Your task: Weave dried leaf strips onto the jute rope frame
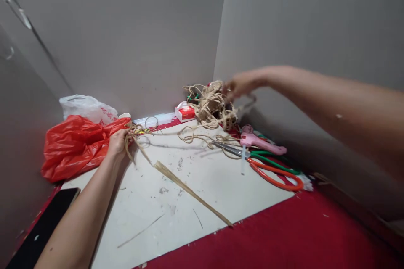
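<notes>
My left hand (118,143) is closed around thin tan fibre strands (128,151) at the left of the white board, beside the orange-red plastic bag. A long flat dried strip (189,190) lies diagonally across the board, its upper end near those strands. My right hand (235,87), smeared by motion, reaches over a tangled heap of jute twine (210,103) at the back. Its fingers are too blurred to show what they hold. A loose length of twine (198,137) trails from the heap onto the board.
A pink glue gun (254,141) and scissors (271,176) with orange and green handles lie at the right. A red and white box (185,112) stands beside the twine. On the left are the orange-red bag (74,147), a white bag (83,107) and a black phone (52,214). Grey walls enclose the back.
</notes>
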Motion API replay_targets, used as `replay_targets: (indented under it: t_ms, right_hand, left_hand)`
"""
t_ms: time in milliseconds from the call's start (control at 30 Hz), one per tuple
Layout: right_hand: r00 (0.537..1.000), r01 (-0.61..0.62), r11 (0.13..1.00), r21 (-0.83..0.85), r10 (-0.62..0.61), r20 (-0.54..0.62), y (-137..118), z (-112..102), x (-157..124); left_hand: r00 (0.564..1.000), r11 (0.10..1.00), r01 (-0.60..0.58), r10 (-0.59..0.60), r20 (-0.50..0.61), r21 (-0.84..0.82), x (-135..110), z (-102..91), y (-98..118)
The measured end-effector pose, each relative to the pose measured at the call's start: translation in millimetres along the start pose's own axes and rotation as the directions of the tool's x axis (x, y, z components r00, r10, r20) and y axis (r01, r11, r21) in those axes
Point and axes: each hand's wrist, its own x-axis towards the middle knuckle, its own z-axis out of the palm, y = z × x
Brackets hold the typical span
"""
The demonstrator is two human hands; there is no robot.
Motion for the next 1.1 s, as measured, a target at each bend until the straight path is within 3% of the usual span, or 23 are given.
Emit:
replay_targets:
  t_ms: [67,100,167,267,300,367,433,500,567,667,767,867,933,1033,1100]
  right_hand:
    - [0.990,0.095,0.995,-0.030,-0.091,0.105,2,28,-5]
    - [0.958,0.269,0.963,-0.028,-0.264,0.115,-3,41,-10]
    - [0.870,0.473,0.874,0.110,-0.483,0.096,-24,65,-21]
    - [0.812,0.511,0.771,0.380,-0.578,0.080,-70,106,-31]
    - [0.819,0.481,0.765,0.428,-0.566,0.092,-84,121,-30]
    - [0.886,0.347,0.809,0.474,-0.448,0.115,-104,152,-26]
    - [0.906,0.156,0.762,0.629,-0.364,0.216,-113,178,-20]
    - [0.909,-0.072,0.617,0.783,-0.283,0.306,-113,195,-16]
    - [0.916,-0.219,0.406,0.888,-0.227,0.330,-109,204,-13]
    - [0.929,-0.262,0.164,0.951,-0.223,0.294,-103,205,-10]
    - [0.941,-0.213,0.092,0.973,-0.250,0.230,-97,203,-6]
    - [0.939,-0.145,0.156,0.977,-0.289,0.185,-90,198,-1]
    - [0.951,-0.014,0.325,0.945,-0.287,0.113,-85,194,3]
    - [0.953,0.261,0.609,0.749,-0.286,-0.100,-76,182,11]
    - [0.934,0.344,0.680,0.648,-0.317,-0.163,-69,169,16]
  left_hand:
    - [0.995,1.000,0.031,-0.031,0.090,-0.002,-6,4.9,0]
    - [0.991,0.999,0.047,-0.047,0.128,0.004,-9,7.7,0]
    - [0.981,0.998,0.068,-0.070,0.180,0.020,-16,14.1,0]
    - [0.964,0.995,0.085,-0.094,0.248,0.047,-27,24.1,3]
    - [0.957,0.995,0.088,-0.099,0.274,0.051,-30,26.9,4]
    - [0.940,0.994,0.100,-0.111,0.324,0.050,-35,31.4,5]
    - [0.927,0.992,0.124,-0.129,0.353,0.037,-39,33.8,5]
    - [0.928,0.990,0.137,-0.134,0.349,0.017,-39,34.1,4]
    - [0.934,0.990,0.144,-0.137,0.330,0.002,-38,32.6,1]
    - [0.940,0.981,0.192,-0.178,0.292,-0.022,-34,28.2,-4]
    - [0.944,0.968,0.242,-0.218,0.248,-0.070,-28,23.2,-10]
    - [0.947,0.961,0.260,-0.234,0.222,-0.096,-22,18.4,-16]
    - [0.951,0.959,0.261,-0.235,0.203,-0.113,-19,15.6,-19]
    - [0.955,0.956,0.256,-0.228,0.189,-0.144,-16,13.0,-23]
    - [0.951,0.952,0.270,-0.241,0.193,-0.144,-15,12.0,-24]
